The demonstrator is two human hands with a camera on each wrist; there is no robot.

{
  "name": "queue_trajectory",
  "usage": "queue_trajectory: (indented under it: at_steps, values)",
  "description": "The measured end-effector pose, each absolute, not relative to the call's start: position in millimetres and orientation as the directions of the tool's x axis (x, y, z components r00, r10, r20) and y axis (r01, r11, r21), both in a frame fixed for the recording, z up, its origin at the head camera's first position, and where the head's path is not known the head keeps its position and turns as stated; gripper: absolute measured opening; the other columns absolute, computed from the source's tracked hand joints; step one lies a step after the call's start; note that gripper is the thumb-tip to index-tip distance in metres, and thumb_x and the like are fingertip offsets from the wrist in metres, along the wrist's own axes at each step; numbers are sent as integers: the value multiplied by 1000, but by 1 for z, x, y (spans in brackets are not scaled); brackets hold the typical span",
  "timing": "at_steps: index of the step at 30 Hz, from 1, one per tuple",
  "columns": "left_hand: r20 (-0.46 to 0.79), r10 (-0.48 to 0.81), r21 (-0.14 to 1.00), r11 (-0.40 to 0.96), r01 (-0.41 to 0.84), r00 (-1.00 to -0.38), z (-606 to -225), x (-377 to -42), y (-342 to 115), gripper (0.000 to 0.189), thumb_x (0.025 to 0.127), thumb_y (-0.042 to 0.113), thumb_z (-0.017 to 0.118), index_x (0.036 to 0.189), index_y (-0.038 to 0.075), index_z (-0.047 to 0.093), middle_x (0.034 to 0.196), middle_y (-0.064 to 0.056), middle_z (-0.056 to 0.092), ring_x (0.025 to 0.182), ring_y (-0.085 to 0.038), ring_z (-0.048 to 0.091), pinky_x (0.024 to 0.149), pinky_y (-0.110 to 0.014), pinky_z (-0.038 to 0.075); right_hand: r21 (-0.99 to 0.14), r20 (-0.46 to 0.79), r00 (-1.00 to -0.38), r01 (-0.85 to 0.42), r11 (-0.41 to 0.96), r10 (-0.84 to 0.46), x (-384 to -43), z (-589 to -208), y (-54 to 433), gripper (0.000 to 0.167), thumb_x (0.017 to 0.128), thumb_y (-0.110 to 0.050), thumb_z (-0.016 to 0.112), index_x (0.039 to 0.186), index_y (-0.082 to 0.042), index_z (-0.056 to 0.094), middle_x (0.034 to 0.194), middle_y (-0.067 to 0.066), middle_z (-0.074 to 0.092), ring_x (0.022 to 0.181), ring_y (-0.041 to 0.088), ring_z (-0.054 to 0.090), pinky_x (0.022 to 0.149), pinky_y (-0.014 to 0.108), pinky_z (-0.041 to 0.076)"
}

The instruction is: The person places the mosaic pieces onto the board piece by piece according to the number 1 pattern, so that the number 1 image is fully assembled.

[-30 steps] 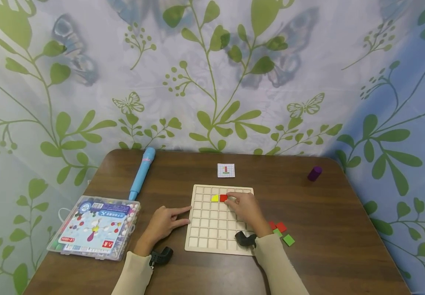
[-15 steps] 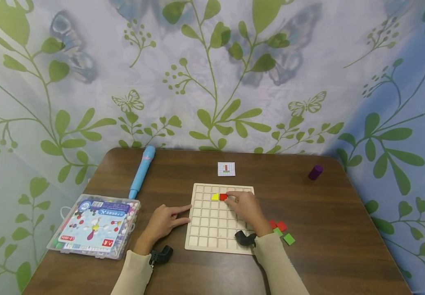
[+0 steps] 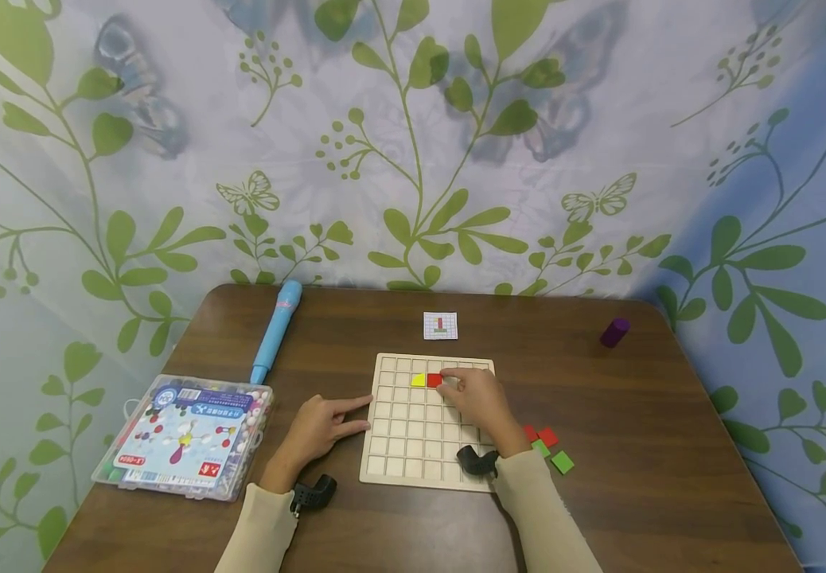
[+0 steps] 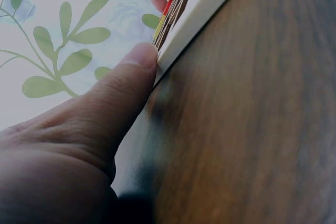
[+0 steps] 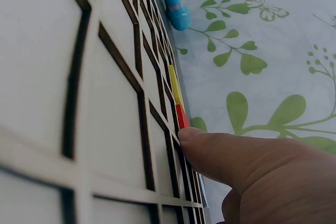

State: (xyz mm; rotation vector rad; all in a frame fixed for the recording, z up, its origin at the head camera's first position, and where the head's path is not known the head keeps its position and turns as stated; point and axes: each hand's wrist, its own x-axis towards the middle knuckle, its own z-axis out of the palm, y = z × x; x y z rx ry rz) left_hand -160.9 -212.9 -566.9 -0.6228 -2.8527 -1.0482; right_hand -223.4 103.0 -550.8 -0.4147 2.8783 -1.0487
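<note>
A light wooden grid board [image 3: 406,455] lies on the brown table. A yellow tile with one slanted or rounded corner [image 3: 418,380] and a red square tile [image 3: 434,380] sit side by side in its upper rows. My right hand [image 3: 481,398] pinches the red tile at its right side with thumb and index finger; in the right wrist view the thumb [image 5: 210,148] touches the tile's end. My left hand [image 3: 316,430] stretches its thumb and index finger against the board's left edge; the left wrist view shows the thumb [image 4: 121,85] at that edge.
Red tiles [image 3: 547,437] and green tiles [image 3: 562,462] lie right of the board, partly behind my right wrist. A small pattern card [image 3: 440,325] lies beyond it. A clear box of beads [image 3: 184,438], a blue microphone-like stick [image 3: 274,334] and a purple cylinder [image 3: 614,333] also stand about.
The head view has tilted slightly, so the table sits a little higher in it. Both hands and the tiles keep their places on the board.
</note>
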Motion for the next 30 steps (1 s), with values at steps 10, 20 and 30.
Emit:
queue_trajectory:
  at_steps: [10, 20, 30]
  values:
    - [164, 352, 615, 694, 375, -921, -565, -160, -213, 48, 90, 43, 76, 135, 27, 69, 48, 17, 27, 49, 0, 15, 51, -21, 20, -639, 31, -964, -222, 736, -263, -222, -551, 104, 33, 93, -32, 76, 123, -19, 77, 51, -10, 36, 48, 7, 28, 49, 29, 24]
    - [167, 352, 615, 693, 377, -921, -566, -161, -212, 48, 90, 44, 76, 135, 27, 70, 48, 17, 27, 50, 0, 15, 50, -21, 20, -632, 42, -964, -230, 740, -264, -222, -553, 105, 34, 93, -34, 76, 124, -20, 77, 52, -10, 35, 50, 8, 26, 48, 29, 24]
    - [170, 358, 612, 692, 383, -918, -566, -161, -213, 48, 91, 44, 76, 135, 26, 70, 48, 18, 26, 50, 0, 14, 50, -20, 20, -665, 72, -963, -241, 707, -260, -223, -556, 108, 35, 92, -33, 79, 124, -19, 77, 51, -10, 32, 50, 7, 24, 51, 30, 25]
